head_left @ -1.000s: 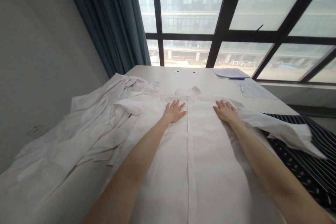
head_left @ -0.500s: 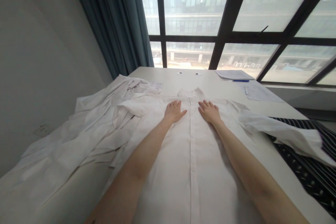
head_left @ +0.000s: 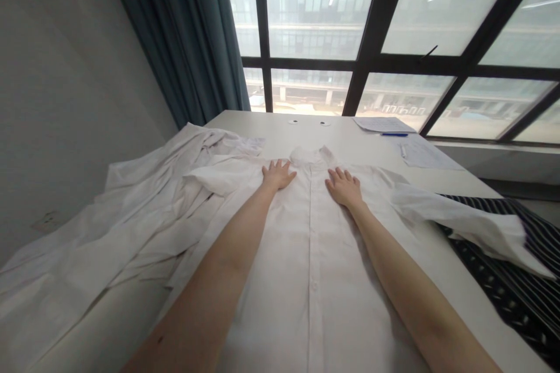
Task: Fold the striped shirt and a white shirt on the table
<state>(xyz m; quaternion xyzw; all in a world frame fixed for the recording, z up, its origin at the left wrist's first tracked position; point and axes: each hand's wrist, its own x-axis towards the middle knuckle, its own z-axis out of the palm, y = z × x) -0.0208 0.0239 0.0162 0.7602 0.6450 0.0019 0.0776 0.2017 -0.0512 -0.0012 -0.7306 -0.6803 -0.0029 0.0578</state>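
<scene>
A white button-front shirt (head_left: pixel 289 250) lies face up on the white table (head_left: pixel 245 122), its collar towards the window. My left hand (head_left: pixel 277 175) rests flat on the shirt near the left shoulder, beside the collar, with its fingers spread. On the other side of the button strip, my right hand (head_left: pixel 343 186) lies palm down on the upper chest, its fingers stretched out. Neither hand grips the cloth. The shirt's right sleeve reaches out over a black-and-white striped cloth (head_left: pixel 494 280).
Several crumpled white garments (head_left: pixel 144 198) are heaped along the left side by the wall. Papers (head_left: pixel 385 124) and a blue pen (head_left: pixel 394 134) lie at the far right. A dark blue curtain (head_left: pixel 188 35) hangs beside the large window (head_left: pixel 319 6).
My left hand has slid outward and slightly away from me, towards the left shoulder of the shirt. My right hand stays at nearly the same place on the cloth. The view has shifted slightly.
</scene>
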